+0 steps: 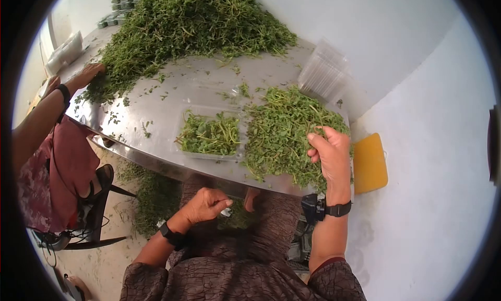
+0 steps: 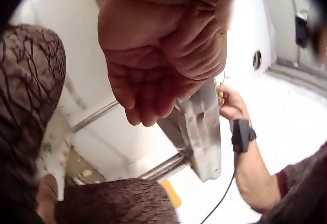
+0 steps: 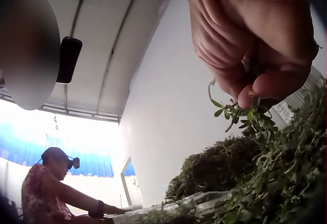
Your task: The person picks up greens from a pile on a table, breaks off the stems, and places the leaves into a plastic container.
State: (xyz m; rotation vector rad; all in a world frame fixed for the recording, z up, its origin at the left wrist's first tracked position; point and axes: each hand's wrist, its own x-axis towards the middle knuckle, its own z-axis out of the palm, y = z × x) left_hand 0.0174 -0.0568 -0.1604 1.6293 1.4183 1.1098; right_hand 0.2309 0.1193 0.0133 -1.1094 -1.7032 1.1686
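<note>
Over the near pile of leafy green sprigs (image 1: 292, 134), my right hand (image 1: 331, 149) pinches a few sprigs (image 3: 237, 114) between thumb and fingers. Small leaves and a bare stem stick out below the fingertips in the right wrist view. My left hand (image 1: 209, 204) hangs in front of the table edge, above my lap. Its fingers (image 2: 148, 114) are loosely curled, and no object shows in them. Left of the pile sits a clear plastic container (image 1: 211, 156), filled with the same greens, its transparent lid folded back behind it.
A large heap of greens (image 1: 198, 24) covers the back of the metal table (image 1: 167, 105). Stacked clear containers (image 1: 326, 69) stand at the right rear. Another person's hand (image 1: 88, 74) touches the heap at left. A yellow board (image 1: 370, 163) leans against the wall.
</note>
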